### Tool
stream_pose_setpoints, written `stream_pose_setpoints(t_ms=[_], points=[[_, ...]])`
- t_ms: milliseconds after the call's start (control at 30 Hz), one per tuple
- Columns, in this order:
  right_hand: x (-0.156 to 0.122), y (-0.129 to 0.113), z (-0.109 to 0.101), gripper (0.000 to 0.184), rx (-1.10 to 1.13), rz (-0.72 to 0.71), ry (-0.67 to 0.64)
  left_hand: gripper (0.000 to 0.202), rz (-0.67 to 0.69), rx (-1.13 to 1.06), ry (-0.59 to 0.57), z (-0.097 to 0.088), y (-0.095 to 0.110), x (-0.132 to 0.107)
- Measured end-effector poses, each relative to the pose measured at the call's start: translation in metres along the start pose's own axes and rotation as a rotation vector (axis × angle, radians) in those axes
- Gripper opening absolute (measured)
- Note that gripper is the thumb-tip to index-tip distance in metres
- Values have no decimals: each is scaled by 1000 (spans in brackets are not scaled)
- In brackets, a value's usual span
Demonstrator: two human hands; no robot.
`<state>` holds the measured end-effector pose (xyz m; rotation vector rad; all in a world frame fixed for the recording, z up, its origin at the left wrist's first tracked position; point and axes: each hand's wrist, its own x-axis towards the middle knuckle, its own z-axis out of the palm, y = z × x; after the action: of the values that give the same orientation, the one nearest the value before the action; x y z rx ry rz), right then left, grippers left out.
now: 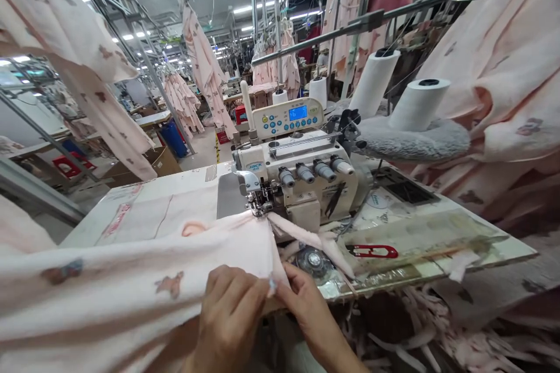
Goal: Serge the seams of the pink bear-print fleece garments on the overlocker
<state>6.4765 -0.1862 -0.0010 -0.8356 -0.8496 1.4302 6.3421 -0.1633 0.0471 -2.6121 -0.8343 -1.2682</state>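
A pale pink printed fabric (131, 280) lies across the sewing table (184, 186) and runs up under the presser foot (258, 204) of a white overlock sewing machine (301, 178). My left hand (227, 315) rests on the fabric's right edge with fingers curled, pinching it. My right hand (306, 303) grips the same edge from the right, fingertips meeting those of the left. A trimmed strip of fabric (315, 239) trails from the foot toward the right.
Red thread snips (371, 251) lie on the table right of the machine. Two white thread cones (394, 93) stand behind it. Pink garments hang on racks around (205, 70), and a fabric heap (503, 99) fills the right. Offcuts litter the floor (437, 332).
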Motion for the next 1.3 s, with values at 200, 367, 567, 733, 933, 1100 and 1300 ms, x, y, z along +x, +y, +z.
stream_pose_setpoints(t_ms=[200,367,567,733,933,1100,1300], points=[[-18,-14,3,26,-111,17,58,16,-20,-42,34,12,17,-17],[-31,-8,-4,35,148,221,-167,20,116,127,104,8,10,-25],[-24,-13,-24,21,-848,-667,187,19,225,70,14,-8,13,1],[-8,-27,-26,23,-1144,-1111,64,26,-60,-3,-302,-8,5,33],[-3,-27,-23,26,-1168,-1152,91,34,-203,301,-486,13,-13,53],[-1,-27,-22,24,-1154,-1120,137,41,-142,293,-469,5,-13,40],[-7,-19,-29,30,-1229,-1111,117,51,172,303,-209,1,-22,-15]])
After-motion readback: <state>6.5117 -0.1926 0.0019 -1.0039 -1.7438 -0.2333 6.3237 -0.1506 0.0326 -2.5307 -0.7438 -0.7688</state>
